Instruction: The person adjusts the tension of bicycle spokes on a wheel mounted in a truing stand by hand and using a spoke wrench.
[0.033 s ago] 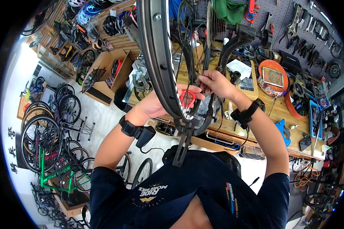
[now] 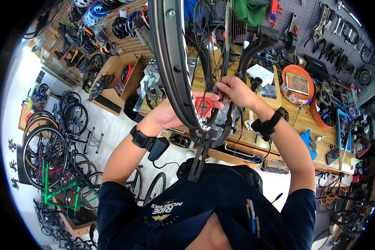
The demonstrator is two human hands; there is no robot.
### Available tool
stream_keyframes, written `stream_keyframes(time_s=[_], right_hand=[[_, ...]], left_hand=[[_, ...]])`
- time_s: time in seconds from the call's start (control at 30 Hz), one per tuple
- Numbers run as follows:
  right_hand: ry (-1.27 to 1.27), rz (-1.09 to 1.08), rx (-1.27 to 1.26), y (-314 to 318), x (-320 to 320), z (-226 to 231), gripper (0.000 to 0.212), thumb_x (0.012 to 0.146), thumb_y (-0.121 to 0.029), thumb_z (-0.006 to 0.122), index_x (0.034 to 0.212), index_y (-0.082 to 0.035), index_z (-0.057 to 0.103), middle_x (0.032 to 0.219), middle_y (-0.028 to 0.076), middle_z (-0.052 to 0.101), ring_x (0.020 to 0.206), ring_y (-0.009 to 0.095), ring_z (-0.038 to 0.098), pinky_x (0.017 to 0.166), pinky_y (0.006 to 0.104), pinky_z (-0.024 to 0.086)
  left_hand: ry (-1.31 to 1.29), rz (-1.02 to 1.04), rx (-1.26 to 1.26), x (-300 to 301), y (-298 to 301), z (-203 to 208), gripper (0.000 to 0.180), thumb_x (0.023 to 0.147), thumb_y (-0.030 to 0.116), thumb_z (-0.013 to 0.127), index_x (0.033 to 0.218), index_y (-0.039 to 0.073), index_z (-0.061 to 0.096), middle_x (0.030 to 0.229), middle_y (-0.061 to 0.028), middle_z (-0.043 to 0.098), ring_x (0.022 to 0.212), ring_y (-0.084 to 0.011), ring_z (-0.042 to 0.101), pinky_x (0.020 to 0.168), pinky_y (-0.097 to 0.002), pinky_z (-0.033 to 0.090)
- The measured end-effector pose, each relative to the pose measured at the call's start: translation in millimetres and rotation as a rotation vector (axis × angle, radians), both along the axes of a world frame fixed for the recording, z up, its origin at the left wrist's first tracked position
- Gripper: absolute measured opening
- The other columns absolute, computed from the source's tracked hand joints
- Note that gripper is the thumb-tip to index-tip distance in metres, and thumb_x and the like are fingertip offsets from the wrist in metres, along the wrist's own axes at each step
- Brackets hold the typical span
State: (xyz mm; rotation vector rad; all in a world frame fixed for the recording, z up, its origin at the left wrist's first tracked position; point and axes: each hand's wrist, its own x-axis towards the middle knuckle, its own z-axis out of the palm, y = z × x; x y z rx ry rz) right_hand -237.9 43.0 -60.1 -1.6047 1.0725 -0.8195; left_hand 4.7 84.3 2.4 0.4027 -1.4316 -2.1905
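Observation:
A bicycle wheel stands upright in a black truing stand (image 2: pixel 249 52), its dark rim (image 2: pixel 167 46) close before me. My left hand (image 2: pixel 169 113) reaches behind the rim, partly hidden by it. Its fingers are closed around a red spoke wrench (image 2: pixel 204 107) near the rim's lower end. My right hand (image 2: pixel 237 92) is beside the spokes, right of the rim, thumb and forefinger pinched together. What lies in that pinch is too small and dark to tell. The fingertips of both hands are close together. A cassette (image 2: pixel 238 27) shows at the hub.
Under the stand is a wooden workbench (image 2: pixel 285 143). An orange round tray (image 2: pixel 306 75), a blue tool (image 2: pixel 308 141) and small parts lie to its right. Wrenches (image 2: pixel 321 27) hang on the pegboard behind. Bicycles (image 2: pixel 50 154) and an open cardboard box (image 2: pixel 125 68) stand left.
The rim has turned slightly, its near holes shifting upward in the picture. The red spoke wrench has moved a little to the left. Both hands stay nearly in place.

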Motion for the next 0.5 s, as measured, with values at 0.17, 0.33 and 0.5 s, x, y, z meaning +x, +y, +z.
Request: stream_keyframes(time_s=[0.17, 0.33, 0.5], right_hand=[[0.057, -0.006, -0.018, 5.5, 3.1, 5.9, 0.029, 0.101, -0.024, 0.052, 0.09, 0.001, 0.062, 0.069, 0.003, 0.061, 0.058, 0.011, 0.056, 0.056, 0.0264, 0.048], [0.078, -0.052, 0.009, 5.4, 3.7, 4.4, 0.032, 0.1, -0.026, 0.053, 0.087, 0.002, 0.06, 0.068, 0.004, 0.061, 0.056, 0.013, 0.057, 0.055, 0.0283, 0.048], [0.175, -0.093, -0.067, -0.8, 0.6, 3.4, 0.035, 0.1, -0.026, 0.053, 0.081, 0.003, 0.058, 0.063, 0.006, 0.06, 0.056, 0.015, 0.058, 0.054, 0.0307, 0.047]], left_hand=[[0.057, -0.02, 0.01, 2.0, -3.9, -13.2, 0.064, 0.086, 0.04, 0.071, 0.129, -0.003, 0.052, 0.118, -0.0189, 0.062, 0.095, -0.0215, 0.063, 0.092, -0.0318, 0.05], [-0.129, 0.107, -0.077, -3.9, -10.5, -13.8, 0.025, 0.088, 0.026, 0.074, 0.087, 0.005, 0.059, 0.085, -0.0059, 0.066, 0.074, -0.0093, 0.06, 0.063, -0.0233, 0.045], [-0.42, 0.275, -0.412, -23.5, -3.2, 7.3, 0.024, 0.085, 0.015, 0.076, 0.091, 0.004, 0.056, 0.069, -0.0033, 0.065, 0.059, -0.0052, 0.058, 0.052, -0.0195, 0.044]])
